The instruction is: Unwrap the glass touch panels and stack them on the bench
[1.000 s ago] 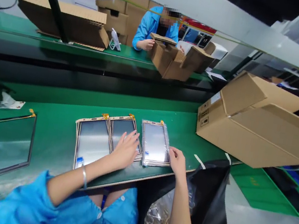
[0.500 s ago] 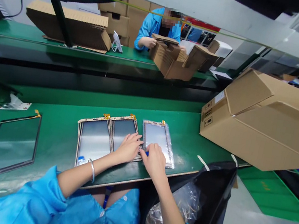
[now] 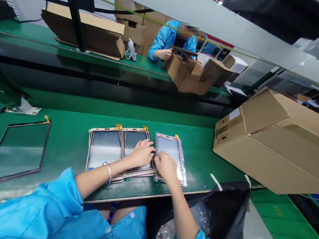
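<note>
My left hand [image 3: 142,153] lies with its fingers stretched over the right side of the middle stack of framed glass touch panels [image 3: 134,137]. Close beside it, my right hand [image 3: 166,166] is closed, thumb and fingers together, above the left edge of a panel in clear plastic wrap [image 3: 177,149]. What it pinches, if anything, is hidden. Another panel stack [image 3: 105,147] overlaps the middle one on the left, under my left forearm. Orange flex tails stick up from the panels' far edges. A single dark-framed panel [image 3: 19,152] with a blue tab lies apart at the far left.
A large open cardboard box [image 3: 289,154] lies on the right. A black bag [image 3: 229,214] with clear plastic film [image 3: 165,236] hangs at the bench's [image 3: 67,132] front edge. Across the bench, a co-worker in blue [image 3: 164,40] handles a smaller carton [image 3: 185,76]. A white beam crosses overhead.
My right hand's fingers have curled tighter, and the blue tab by its thumb no longer shows. My left hand stays on the middle stack. The whole view has shifted slightly.
</note>
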`<action>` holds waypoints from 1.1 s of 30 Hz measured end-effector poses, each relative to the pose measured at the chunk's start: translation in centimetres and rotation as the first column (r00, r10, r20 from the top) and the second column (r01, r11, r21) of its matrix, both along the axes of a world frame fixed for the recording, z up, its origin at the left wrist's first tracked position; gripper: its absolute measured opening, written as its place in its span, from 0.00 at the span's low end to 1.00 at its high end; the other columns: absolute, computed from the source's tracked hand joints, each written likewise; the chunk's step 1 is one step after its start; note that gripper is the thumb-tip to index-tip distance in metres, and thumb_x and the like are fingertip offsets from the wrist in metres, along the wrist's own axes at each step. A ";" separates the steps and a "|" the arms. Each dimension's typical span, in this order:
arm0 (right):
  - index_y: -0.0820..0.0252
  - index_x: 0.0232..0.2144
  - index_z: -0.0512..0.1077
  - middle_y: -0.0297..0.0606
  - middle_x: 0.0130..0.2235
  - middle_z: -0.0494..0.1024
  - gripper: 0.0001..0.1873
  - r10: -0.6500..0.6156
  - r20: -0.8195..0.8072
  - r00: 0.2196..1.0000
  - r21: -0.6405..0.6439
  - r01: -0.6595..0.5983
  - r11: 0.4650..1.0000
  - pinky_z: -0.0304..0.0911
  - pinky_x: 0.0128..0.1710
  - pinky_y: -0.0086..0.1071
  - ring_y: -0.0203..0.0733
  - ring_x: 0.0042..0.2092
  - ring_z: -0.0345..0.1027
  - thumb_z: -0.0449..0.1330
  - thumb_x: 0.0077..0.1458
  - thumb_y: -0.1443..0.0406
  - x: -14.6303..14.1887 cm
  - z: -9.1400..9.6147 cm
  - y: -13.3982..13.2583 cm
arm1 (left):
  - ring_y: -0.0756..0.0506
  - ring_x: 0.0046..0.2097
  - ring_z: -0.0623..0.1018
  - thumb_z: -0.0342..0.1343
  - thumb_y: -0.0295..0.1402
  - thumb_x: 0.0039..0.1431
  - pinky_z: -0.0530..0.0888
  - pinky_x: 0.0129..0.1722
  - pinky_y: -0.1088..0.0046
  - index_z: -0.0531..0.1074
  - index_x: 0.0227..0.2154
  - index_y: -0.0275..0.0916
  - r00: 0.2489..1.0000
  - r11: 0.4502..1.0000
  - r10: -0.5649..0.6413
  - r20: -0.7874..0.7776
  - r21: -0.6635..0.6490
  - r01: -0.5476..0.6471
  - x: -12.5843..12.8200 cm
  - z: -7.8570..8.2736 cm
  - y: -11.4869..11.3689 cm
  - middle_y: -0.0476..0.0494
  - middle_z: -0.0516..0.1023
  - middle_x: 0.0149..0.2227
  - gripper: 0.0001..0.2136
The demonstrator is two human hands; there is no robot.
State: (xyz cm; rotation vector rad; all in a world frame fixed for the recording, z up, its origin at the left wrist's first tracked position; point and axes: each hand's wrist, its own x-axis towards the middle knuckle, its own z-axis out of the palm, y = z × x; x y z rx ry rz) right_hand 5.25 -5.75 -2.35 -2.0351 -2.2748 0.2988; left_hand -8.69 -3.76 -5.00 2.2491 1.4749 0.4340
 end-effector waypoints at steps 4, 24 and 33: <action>0.59 0.32 0.71 0.37 0.32 0.78 0.16 -0.048 -0.040 0.998 0.012 0.049 0.999 0.52 0.29 0.28 0.38 0.34 0.69 0.45 0.62 0.63 1.7 1.8 0.5 | 0.40 0.53 0.71 0.53 0.35 0.62 0.69 0.52 0.53 0.69 0.49 0.38 0.999 0.999 0.034 0.003 0.019 -0.034 0.4 0.5 1.5 0.39 0.69 0.55 0.13; 0.62 0.50 0.67 0.43 0.50 0.71 0.17 -0.081 0.195 0.977 -0.199 0.120 0.973 0.68 0.45 0.43 0.44 0.47 0.69 0.57 0.61 0.60 -3.4 0.4 10.1 | 0.35 0.59 0.65 0.55 0.37 0.61 0.62 0.57 0.45 0.65 0.54 0.39 0.998 0.999 -0.033 -0.049 0.034 0.035 1.0 0.2 -0.1 0.37 0.63 0.60 0.19; 0.62 0.50 0.67 0.43 0.50 0.71 0.18 -0.063 0.181 0.981 -0.202 0.099 0.974 0.68 0.45 0.43 0.44 0.47 0.69 0.57 0.60 0.60 -4.2 0.0 10.6 | 0.35 0.61 0.63 0.55 0.37 0.61 0.58 0.58 0.44 0.65 0.55 0.39 0.996 0.999 -0.043 0.083 -0.027 0.045 0.9 0.3 -0.6 0.37 0.63 0.60 0.20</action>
